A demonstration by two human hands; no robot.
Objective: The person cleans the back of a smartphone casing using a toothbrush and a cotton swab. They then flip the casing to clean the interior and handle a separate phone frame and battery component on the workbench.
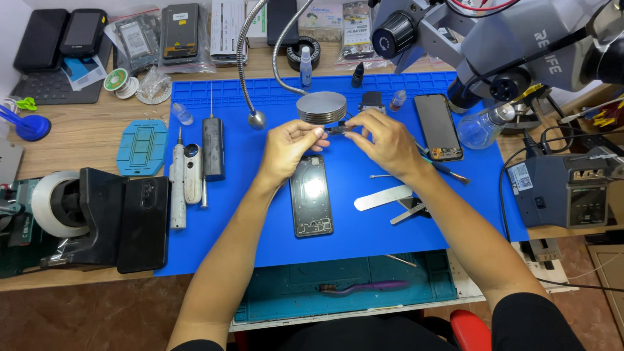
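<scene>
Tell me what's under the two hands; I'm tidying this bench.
The blue mat lies below the left hand and right hand, with an opened phone frame. They pinch a small dark part; fingers cover most of it.

Mat front: we've got open blue mat below the phone frame, easy way in from our side.
Left lane: blocked by the upright tools lined up on the mat edge.
Right lane: metal spudger and tweezers lie in the way.
Behind: round metal disc and gooseneck lamp crowd the back.
Overhead right: microscope hangs over that corner.
</scene>
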